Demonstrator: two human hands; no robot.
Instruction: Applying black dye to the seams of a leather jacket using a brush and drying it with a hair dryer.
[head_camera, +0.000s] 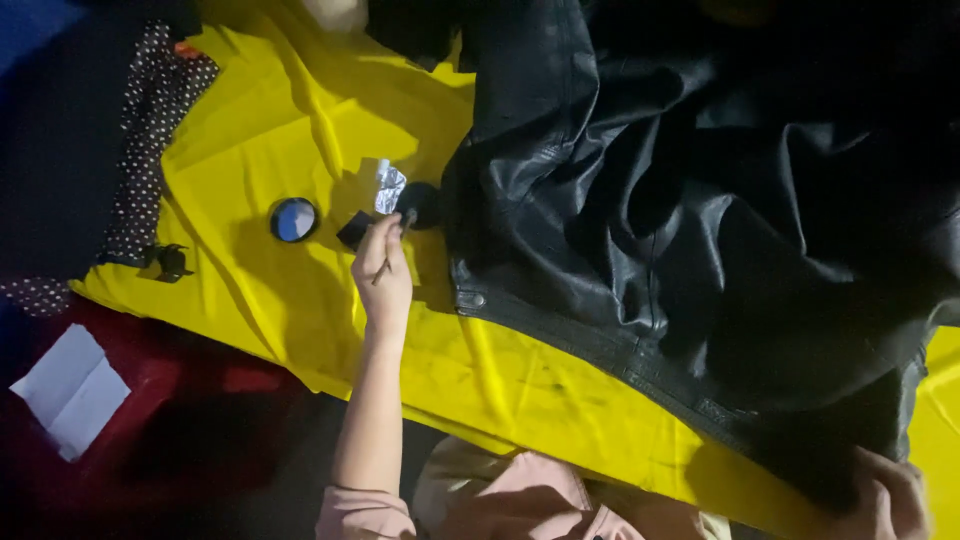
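left hand (383, 272) pinching one thin stick over one black tin (422, 204) | right hand (888, 496) gripping one black leather jacket (700, 220) hem | one yellow cloth (300, 120) beneath | one round lid (294, 219), one foil scrap (389, 187)

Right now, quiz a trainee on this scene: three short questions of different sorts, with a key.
1. True or false: the left hand holds a thin stick-like tool.
2. What does the right hand grip? A) white paper B) black leather jacket C) round tin
3. Fill in: the jacket lies on a ___ cloth.

Key: 1 true; 2 B; 3 yellow. The open round tin sits apart, left of the left hand; the white paper lies off the cloth.
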